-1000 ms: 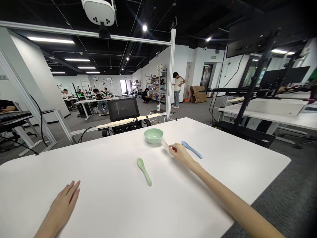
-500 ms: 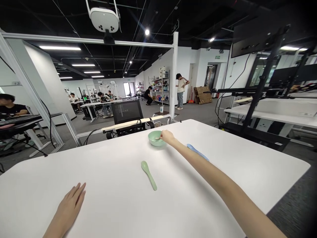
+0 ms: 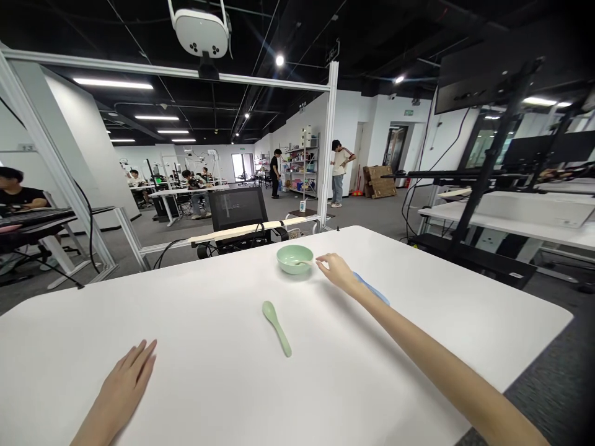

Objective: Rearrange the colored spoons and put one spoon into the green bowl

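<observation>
A pale green bowl (image 3: pixel 295 258) stands on the white table (image 3: pixel 465 310) at the far middle. A whitish spoon (image 3: pixel 302 263) lies in it, its handle resting on the right rim. My right hand (image 3: pixel 338 271) hovers just right of the bowl with fingers loosely apart, holding nothing. A blue spoon (image 3: pixel 372 289) lies beyond my right wrist, partly hidden by it. A green spoon (image 3: pixel 277 319) lies on the table nearer to me. My left hand (image 3: pixel 121 387) rests flat on the table at the near left, fingers stretched out.
A black office chair (image 3: pixel 235 214) stands behind the far table edge inside a white metal frame (image 3: pixel 331 142). A black stand and other desks (image 3: pixel 506 214) are at the right. People stand and sit further back in the room.
My right hand carried the whitish spoon from the table into the bowl, let it go and drew back a little to the right. The left hand stayed flat.
</observation>
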Demonstrator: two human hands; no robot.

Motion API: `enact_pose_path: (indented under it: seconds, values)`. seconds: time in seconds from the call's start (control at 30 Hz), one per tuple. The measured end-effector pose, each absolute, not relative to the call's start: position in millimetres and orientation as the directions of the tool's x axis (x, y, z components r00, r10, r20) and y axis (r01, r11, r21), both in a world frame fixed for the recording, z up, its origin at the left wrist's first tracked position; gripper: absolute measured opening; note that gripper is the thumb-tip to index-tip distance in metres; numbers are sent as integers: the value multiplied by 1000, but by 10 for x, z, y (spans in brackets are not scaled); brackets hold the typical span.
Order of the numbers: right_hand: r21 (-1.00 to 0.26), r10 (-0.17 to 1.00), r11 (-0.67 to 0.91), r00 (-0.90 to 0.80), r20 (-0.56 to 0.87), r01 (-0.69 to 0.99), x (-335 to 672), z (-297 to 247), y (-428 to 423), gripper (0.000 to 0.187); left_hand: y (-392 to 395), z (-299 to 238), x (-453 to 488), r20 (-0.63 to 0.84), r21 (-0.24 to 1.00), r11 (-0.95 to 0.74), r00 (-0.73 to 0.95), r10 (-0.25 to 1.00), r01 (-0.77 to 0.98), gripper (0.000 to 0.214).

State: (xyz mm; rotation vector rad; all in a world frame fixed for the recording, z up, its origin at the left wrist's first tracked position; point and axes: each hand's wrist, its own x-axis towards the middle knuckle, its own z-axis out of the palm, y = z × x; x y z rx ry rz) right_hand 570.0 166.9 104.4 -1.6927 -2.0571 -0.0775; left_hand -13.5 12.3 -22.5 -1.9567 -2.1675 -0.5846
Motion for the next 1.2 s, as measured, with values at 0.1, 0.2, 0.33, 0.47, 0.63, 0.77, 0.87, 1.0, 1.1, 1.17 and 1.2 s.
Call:
enact_pose_path:
  seconds: [0.1, 0.2, 0.33, 0.47, 0.63, 0.77, 0.87, 1.0, 1.1, 1.17, 1.2]
  values:
    - [-299, 906, 277, -145, 398, 913, 5985, 744, 1459, 41, 127, -229, -133, 353, 189, 71, -135, 926, 979, 73]
    - [-338, 911, 297, -159, 382, 893, 6196, 480, 1288, 43, 129, -227, -132, 333, 188, 73, -134, 933, 979, 76]
    - [-371, 922, 307, -178, 343, 876, 6332, 284, 1158, 46, 129, -236, -139, 335, 188, 81, -142, 931, 979, 75]
    - [-390, 923, 318, -189, 335, 864, 6371, 228, 1107, 46, 120, -249, -143, 340, 190, 82, -144, 929, 978, 74]
    - [-404, 923, 324, -191, 334, 855, 6376, 211, 1089, 45, 109, -241, -146, 360, 186, 74, -138, 922, 980, 72]
    - [-405, 923, 316, -179, 342, 858, 6397, 186, 1135, 43, 111, -223, -118, 370, 186, 79, -144, 918, 979, 67]
    - [-395, 907, 318, -155, 392, 862, 6382, 278, 1262, 41, 108, -215, -96, 344, 181, 84, -143, 928, 980, 71]
    - [-364, 865, 366, -169, 472, 857, 6194, 692, 1574, 35, 102, -206, -96, 322, 174, 95, -148, 935, 980, 75]
    - [-297, 867, 374, -218, 447, 879, 5920, 1098, 1845, 33, 102, -193, -98, 323, 171, 96, -148, 935, 981, 73]
    - [-232, 909, 321, -231, 347, 918, 5712, 1314, 2008, 34, 100, -182, -91, 312, 172, 99, -149, 938, 980, 74]
    - [-206, 929, 292, -225, 295, 934, 5611, 1392, 2082, 34, 97, -177, -85, 310, 175, 100, -151, 939, 980, 74]
